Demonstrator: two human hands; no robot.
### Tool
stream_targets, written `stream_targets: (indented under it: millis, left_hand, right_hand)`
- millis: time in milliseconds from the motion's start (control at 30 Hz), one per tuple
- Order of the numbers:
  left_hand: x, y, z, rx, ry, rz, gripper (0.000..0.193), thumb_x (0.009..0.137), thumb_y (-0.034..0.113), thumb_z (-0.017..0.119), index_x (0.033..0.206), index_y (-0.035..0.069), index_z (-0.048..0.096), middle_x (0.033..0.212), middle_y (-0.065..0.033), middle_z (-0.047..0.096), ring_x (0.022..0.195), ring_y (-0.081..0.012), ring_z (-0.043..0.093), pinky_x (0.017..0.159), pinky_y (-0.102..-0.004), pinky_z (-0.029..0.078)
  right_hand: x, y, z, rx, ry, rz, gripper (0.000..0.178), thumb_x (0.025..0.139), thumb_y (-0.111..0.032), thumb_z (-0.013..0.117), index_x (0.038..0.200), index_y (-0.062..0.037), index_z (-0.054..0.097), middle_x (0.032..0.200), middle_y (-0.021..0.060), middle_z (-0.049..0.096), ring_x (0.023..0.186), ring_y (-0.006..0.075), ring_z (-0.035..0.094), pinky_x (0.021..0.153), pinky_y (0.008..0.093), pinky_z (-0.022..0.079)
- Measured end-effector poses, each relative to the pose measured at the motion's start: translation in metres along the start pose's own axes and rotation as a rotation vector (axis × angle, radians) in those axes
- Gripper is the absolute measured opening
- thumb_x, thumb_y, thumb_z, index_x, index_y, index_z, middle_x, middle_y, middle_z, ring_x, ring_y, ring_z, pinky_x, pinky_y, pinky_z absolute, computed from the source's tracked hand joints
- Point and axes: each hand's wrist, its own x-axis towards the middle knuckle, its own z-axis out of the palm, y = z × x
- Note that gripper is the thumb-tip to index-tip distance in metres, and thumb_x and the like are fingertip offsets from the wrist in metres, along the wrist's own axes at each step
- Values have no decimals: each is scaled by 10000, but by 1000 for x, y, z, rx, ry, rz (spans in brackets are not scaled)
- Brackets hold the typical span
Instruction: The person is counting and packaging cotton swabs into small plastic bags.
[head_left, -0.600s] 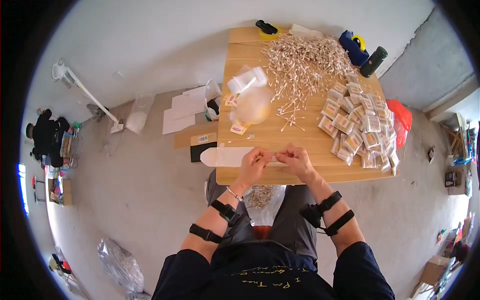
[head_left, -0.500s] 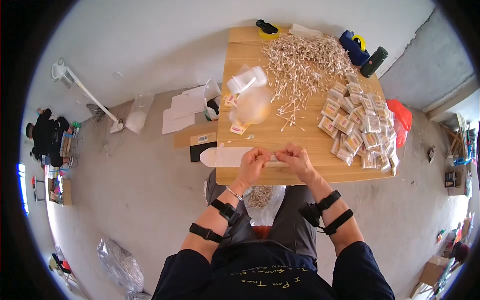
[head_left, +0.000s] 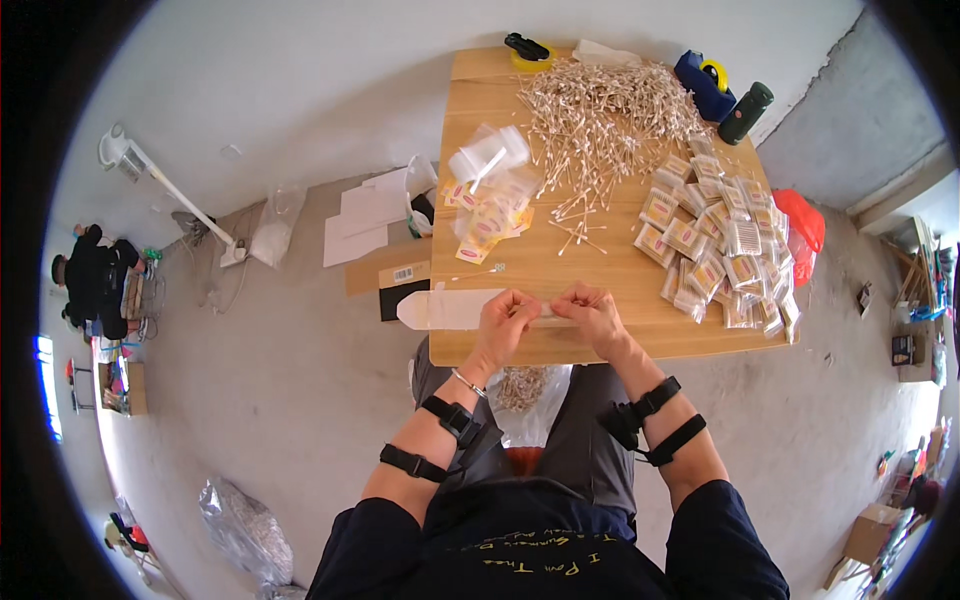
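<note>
1. left hand (head_left: 508, 325): its grip is narrow, thumb pinched against finger, holding the left end of a small pale packet (head_left: 545, 312).
2. right hand (head_left: 592, 318): its grip is pinched as well, on the packet's right end; the fingers hide much of it, and its contents cannot be made out.
3. the packet sits between the two hands, above the near part of the wooden tabletop (head_left: 575, 278); i cannot tell whether it touches the wood.
4. white strip (head_left: 450, 310): lies flat, its pointed end to the left, its other end reaching the left hand.
5. single swab (head_left: 474, 274): just beyond the strip.
6. yellow-and-white cards (head_left: 490, 220): farther out on the left, with clear plastic sleeves (head_left: 490, 153) beyond them.
7. heap of loose swabs (head_left: 625, 110): spread over the far middle, a few strays trailing toward the hands.
8. pile of filled packets (head_left: 715, 245): on the right, near a red plastic bag (head_left: 802, 225) at the edge.
9. blue tape dispenser (head_left: 705, 88) and dark cylinder (head_left: 747, 112): far right corner.
10. clear bag (head_left: 545, 425): between the person's legs, holding more swabs.
</note>
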Motion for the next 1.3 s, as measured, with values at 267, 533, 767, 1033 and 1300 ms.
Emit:
stream_targets:
  millis: [267, 533, 767, 1033, 1300]
  left_hand:
    - [-5, 9, 2, 25, 69, 35, 141, 870, 158, 605, 823, 31, 564, 661, 33, 522, 606, -38, 473, 540, -197, 392]
    - [-9, 4, 2, 297, 62, 123, 114, 877, 123, 582, 863, 14, 550, 649, 0, 515, 614, -51, 482, 537, -213, 405]
    - [-5, 8, -3, 518, -27, 331, 174, 770, 40, 690, 907, 20, 586, 777, -43, 622, 716, -94, 610, 612, -234, 504]
    - [-6, 2, -8, 332, -48, 165, 163, 741, -10, 706, 864, 7, 602, 844, -49, 655, 786, -98, 617, 644, -245, 525]
    - [-6, 5, -7, 166, -97, 172, 152, 784, 0, 677, 928, -1, 628, 860, -62, 662, 783, -92, 608, 661, -240, 527]
  right_hand:
    - [-9, -21, 13, -180, 49, -32, 145, 765, -113, 698, 703, 0, 633, 720, 38, 614, 692, 91, 534, 617, 247, 425]
    - [0, -3, 2, -406, -48, -420, 102, 736, -107, 715, 764, -37, 647, 777, 71, 603, 795, 220, 555, 724, 325, 438]
    - [-3, -4, -1, -425, -104, -427, 118, 736, -118, 715, 802, -49, 646, 788, 74, 597, 832, 250, 544, 759, 343, 432]
    - [-10, -10, 6, -568, -57, -570, 215, 642, -121, 775, 786, -65, 626, 786, 71, 599, 797, 279, 543, 740, 361, 441]
    - [-5, -7, 0, -556, -45, -620, 200, 628, -97, 774, 763, -80, 627, 765, 48, 605, 777, 263, 550, 703, 353, 451]
